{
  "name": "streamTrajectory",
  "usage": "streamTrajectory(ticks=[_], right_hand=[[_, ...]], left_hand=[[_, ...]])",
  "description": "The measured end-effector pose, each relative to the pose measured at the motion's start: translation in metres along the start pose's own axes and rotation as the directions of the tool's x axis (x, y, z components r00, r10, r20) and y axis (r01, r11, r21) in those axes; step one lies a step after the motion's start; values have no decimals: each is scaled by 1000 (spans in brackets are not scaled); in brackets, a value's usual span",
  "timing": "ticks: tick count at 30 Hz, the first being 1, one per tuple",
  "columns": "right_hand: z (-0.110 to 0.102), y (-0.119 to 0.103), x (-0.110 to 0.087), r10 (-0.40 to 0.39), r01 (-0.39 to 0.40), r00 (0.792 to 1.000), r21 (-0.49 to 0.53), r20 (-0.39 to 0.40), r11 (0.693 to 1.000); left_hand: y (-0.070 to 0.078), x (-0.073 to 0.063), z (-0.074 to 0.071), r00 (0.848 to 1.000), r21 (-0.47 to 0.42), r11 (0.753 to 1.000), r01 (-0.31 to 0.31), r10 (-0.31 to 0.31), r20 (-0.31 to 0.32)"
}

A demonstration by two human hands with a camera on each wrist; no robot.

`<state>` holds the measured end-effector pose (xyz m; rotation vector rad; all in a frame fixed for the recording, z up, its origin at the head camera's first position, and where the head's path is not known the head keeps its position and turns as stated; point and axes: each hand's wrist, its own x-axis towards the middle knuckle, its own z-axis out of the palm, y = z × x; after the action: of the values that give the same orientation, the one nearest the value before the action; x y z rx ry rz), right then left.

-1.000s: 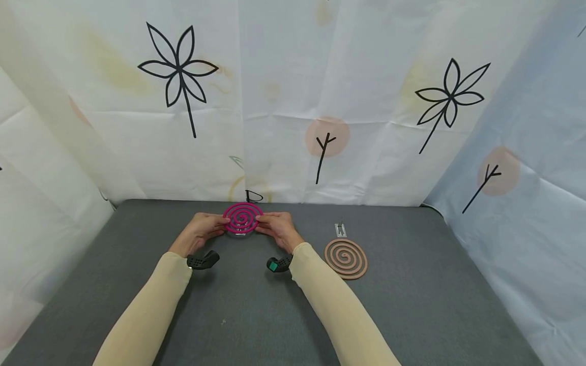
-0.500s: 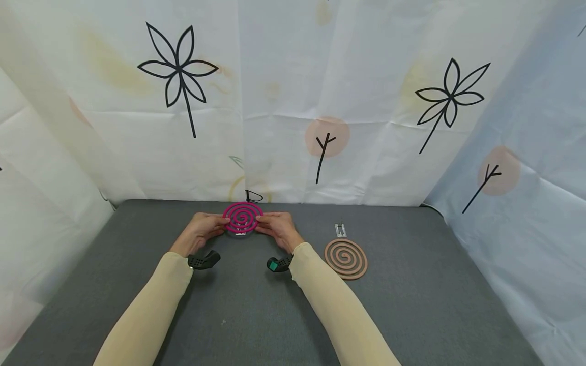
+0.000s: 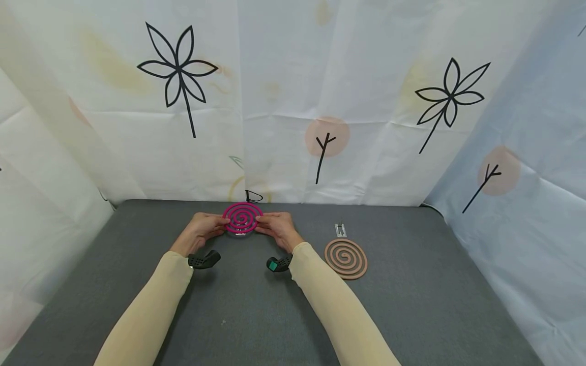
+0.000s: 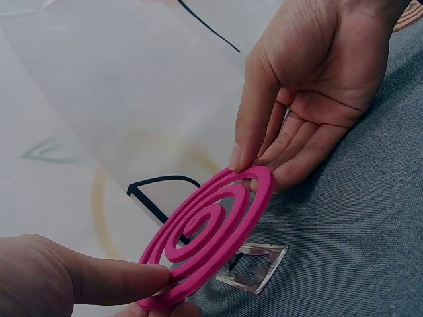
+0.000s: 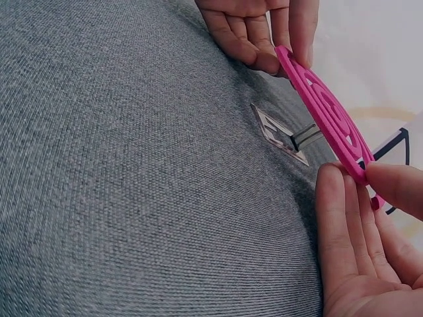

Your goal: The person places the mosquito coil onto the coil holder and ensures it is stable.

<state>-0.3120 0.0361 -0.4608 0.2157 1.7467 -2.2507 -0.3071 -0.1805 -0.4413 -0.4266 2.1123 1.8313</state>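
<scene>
A pink mosquito coil [image 3: 241,218] is held between both hands near the back of the table. My left hand [image 3: 199,231] pinches its left edge between thumb and fingers. On the opposite edge, my right hand [image 3: 279,229] pinches it the same way. Beneath the coil, a metal coil stand [image 5: 281,139] lies on the cloth. Its upright prong rises toward the coil's underside in the right wrist view. The coil looks tilted in the left wrist view, and the prong's tip is hidden behind it.
To the right, a brown mosquito coil [image 3: 346,259] lies flat on the grey table cloth [image 3: 256,315]. Just behind it is a second metal stand [image 3: 341,230]. A white printed curtain [image 3: 284,168] hangs along the table's back edge.
</scene>
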Motion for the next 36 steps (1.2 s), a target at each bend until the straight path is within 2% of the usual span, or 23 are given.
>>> streamTrajectory(ticks=[12,36], right_hand=[[-1,-1,0,2,-2,1000,-16,22,1000],[-1,-1,-1,13,-13,1000,-7,17,1000]], left_hand=[[0,0,-1,1000,-3,1000,-7,7,10],[-1,0,-3,1000,-5,1000,-2,2,19]])
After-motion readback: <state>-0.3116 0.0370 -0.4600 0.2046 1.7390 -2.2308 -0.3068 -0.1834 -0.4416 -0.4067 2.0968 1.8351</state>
